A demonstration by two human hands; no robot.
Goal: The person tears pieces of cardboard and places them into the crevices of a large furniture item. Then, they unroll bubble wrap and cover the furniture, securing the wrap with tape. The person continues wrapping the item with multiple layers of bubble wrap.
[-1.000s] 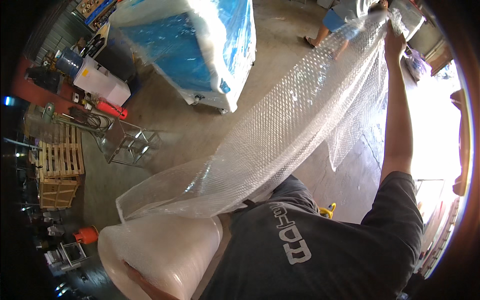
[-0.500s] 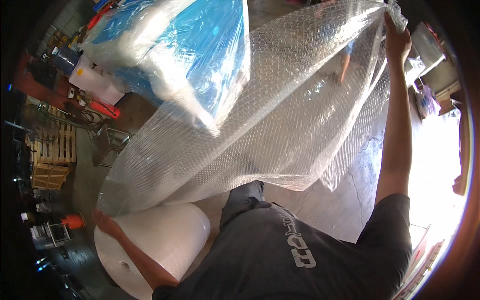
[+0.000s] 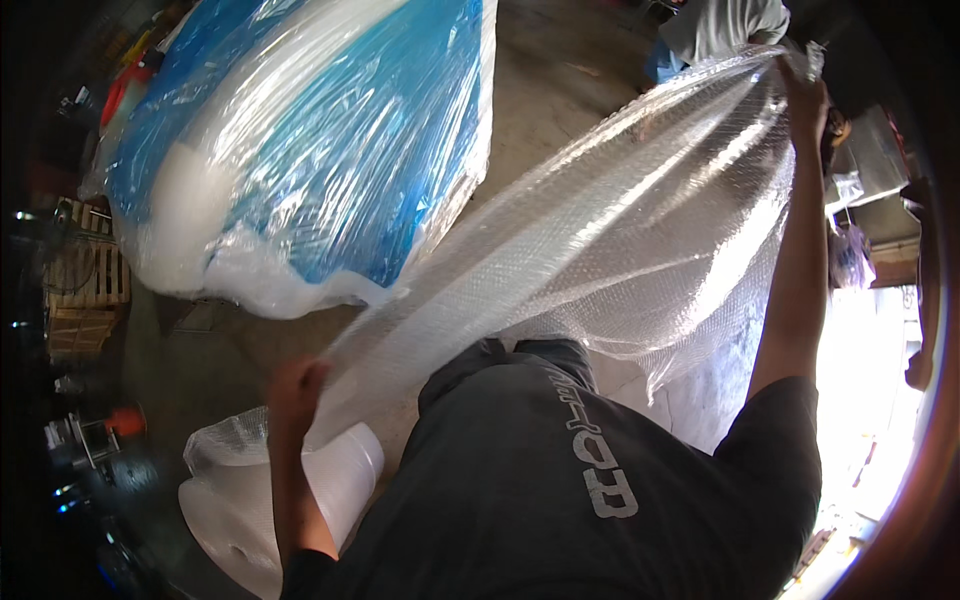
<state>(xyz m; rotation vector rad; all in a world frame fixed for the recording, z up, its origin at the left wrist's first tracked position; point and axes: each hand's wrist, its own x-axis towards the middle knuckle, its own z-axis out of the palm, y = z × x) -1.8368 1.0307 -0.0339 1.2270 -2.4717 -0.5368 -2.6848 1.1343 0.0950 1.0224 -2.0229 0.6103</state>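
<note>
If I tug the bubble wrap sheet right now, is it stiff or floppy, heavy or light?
Likely floppy: the bubble wrap sheet droops in folds below the raised right hand. Probably light for its size: it's thin, see-through, and that one hand holds up its far end. It may crumple easily, judging by creases fanning from that grip.

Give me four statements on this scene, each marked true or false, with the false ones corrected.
1. The bare right hand grips the clear plastic bubble-wrap sheet. True.
2. The bare left hand is higher in view than the right. False: it is lower.
3. The translucent white cylindrical bubble-wrap roll sits at the view's lower left. True.
4. The bulky blue-and-white plastic-wrapped object stands at the view's lower right. False: it is at the upper left.
</note>
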